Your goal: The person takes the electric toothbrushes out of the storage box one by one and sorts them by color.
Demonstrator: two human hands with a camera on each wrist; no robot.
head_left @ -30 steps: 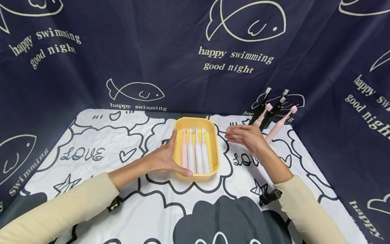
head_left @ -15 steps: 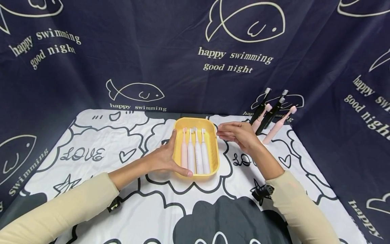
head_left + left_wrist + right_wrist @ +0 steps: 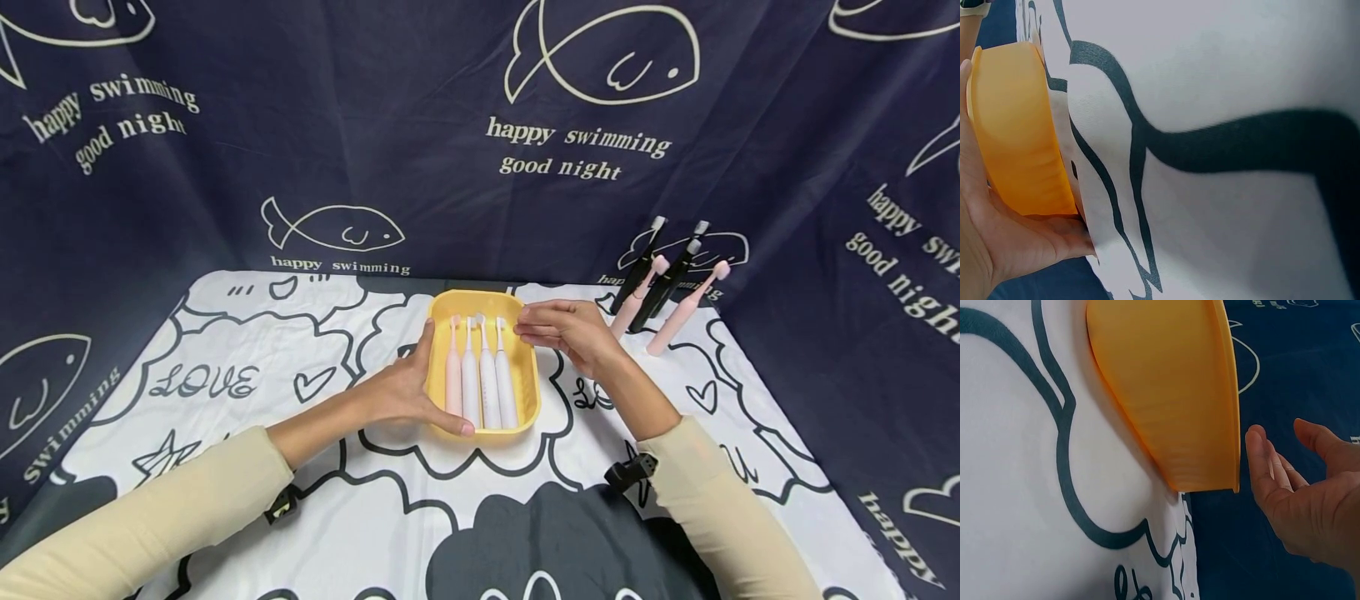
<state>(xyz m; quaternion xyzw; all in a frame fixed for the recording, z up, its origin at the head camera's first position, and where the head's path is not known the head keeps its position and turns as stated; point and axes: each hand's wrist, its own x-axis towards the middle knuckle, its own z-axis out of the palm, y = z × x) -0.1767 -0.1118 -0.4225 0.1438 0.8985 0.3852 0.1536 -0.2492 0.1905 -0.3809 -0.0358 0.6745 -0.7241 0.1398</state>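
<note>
The left hand [image 3: 401, 390] rests against the left side of the yellow tray [image 3: 528, 379], fingers nearly straight along the wall, thumb laid across the near corner. The left wrist view shows the same: the palm [image 3: 1004, 237] cupped loosely round the tray's outer wall [image 3: 1013, 131], touching it, not clenched. The tray sits on the white cartoon-print cloth [image 3: 247, 358] near the middle of the table, long side running away from the person.

Four toothbrushes lie in the tray side by side, heads to the far end: a pink one [image 3: 453, 379] at the left, three white ones [image 3: 487, 379] to its right, all touching or just beside each other.

The right hand [image 3: 573, 333] hovers over the tray's far right corner, fingers extended and close together, pointing left, holding nothing. In the right wrist view the fingers [image 3: 1266, 465] are relaxed and slightly bent, just beside the tray's rim [image 3: 1230, 394] but apart from it; whether any fingertip touches the tray cannot be told from the head view.

At the back right, more toothbrushes lean against the dark blue backdrop [image 3: 420, 108]: black ones [image 3: 671, 275] and pink ones [image 3: 682, 312], tilted, heads up, well apart from the tray
</note>
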